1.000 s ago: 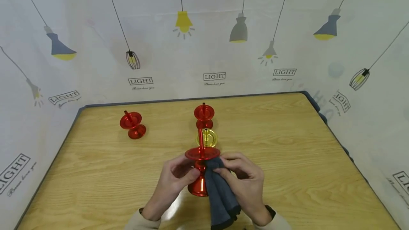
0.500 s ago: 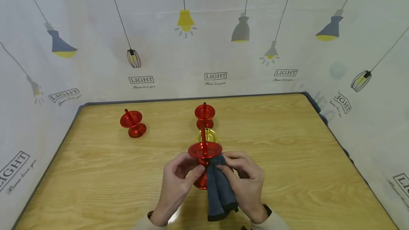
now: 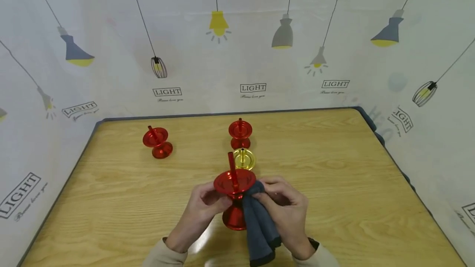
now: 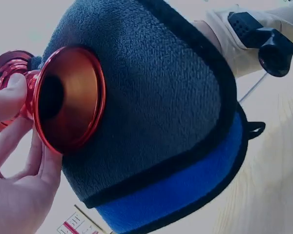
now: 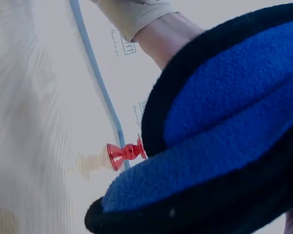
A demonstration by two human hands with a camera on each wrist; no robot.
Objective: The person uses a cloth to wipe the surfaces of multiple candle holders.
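Note:
My left hand pinches the neck of a shiny red candle holder, thumb in front and fingers behind. The holder tilts slightly above the table, and the left wrist view shows its hollow base. In my right hand a dark grey-blue cloth is pinched, pressed against the holder's neck just under the dish. The cloth hangs down beside the base; its bright blue side fills much of the right wrist view and hides my right fingers there.
Beyond my hands a gold candle holder stands partly behind the held one. A second red candle holder stands behind it, and a third red candle holder is at the back left. A printed cloth wall borders the wooden table.
The held candle holder rises and tips toward me, then shifts slightly left and lower with its dish turned more upward. The cloth stays pressed at its neck.

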